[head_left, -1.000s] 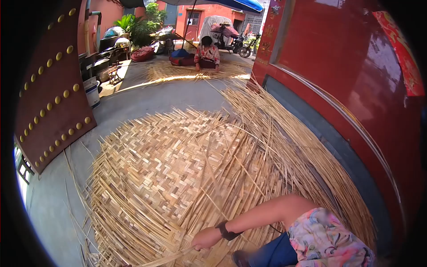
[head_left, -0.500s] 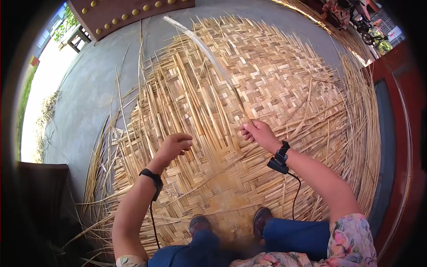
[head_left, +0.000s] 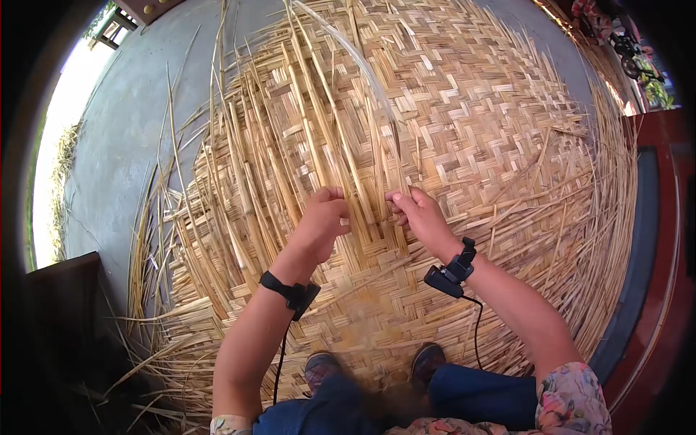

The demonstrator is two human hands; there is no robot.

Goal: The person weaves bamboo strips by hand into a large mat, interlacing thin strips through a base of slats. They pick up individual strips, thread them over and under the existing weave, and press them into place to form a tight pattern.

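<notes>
A large woven reed mat [head_left: 471, 130] lies on the floor under both hands, its herringbone weave running toward my feet. My right hand [head_left: 420, 214] is closed, thumb against fingers, on the near end of a long pale reed strip [head_left: 359, 61]. That strip arcs up and away over the mat. My left hand [head_left: 322, 221] is curled beside several unwoven reed strips [head_left: 301, 109] that stick out along the mat's left part. Its fingertips are bent down among them, and what they hold, if anything, is hidden.
Loose reed ends [head_left: 152, 246] spread over the grey floor [head_left: 138, 130] on the left. A dark wooden block [head_left: 61, 304] stands at lower left, and a red door frame [head_left: 663, 217] on the right. My shoes [head_left: 322, 366] rest on the near mat.
My left hand has moved forward and right, closer to my right hand, and its fingers curl in among the reeds. My right hand still holds the pale strip. The view has tilted down.
</notes>
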